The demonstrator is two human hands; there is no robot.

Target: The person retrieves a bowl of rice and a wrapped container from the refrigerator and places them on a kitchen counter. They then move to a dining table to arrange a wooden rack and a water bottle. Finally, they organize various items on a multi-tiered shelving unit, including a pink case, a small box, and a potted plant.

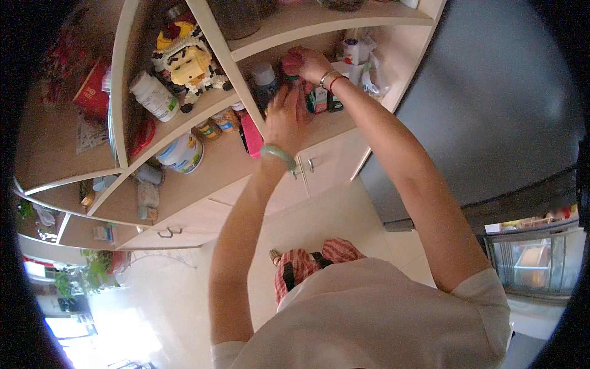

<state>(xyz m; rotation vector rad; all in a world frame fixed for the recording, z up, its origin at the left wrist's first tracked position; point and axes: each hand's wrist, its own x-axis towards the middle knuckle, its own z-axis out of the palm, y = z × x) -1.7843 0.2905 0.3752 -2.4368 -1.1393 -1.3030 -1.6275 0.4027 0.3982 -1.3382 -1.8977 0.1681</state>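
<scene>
Both my arms reach into a compartment of a pale wooden shelf unit (332, 34). High in it, my right hand (316, 66) has its fingers closed on a small pinkish-red object (292, 63) whose kind I cannot make out. Lower and to the left, my left hand (285, 118) is curled at a translucent pinkish container (302, 103); its fingers partly cover it and their grip is unclear. A dark bottle with a pale cap (264, 75) stands just left of the hands. Small dark boxes (319, 99) stand below my right wrist.
Plastic-wrapped items (362, 52) sit at the compartment's right end. A dark grey panel (491, 98) rises on the right. Leftward shelves hold a block figure (190, 67), a white bottle (153, 95), a white tub (182, 152) and a bright pink item (251, 134). Cabinet doors with handles (311, 164) lie below.
</scene>
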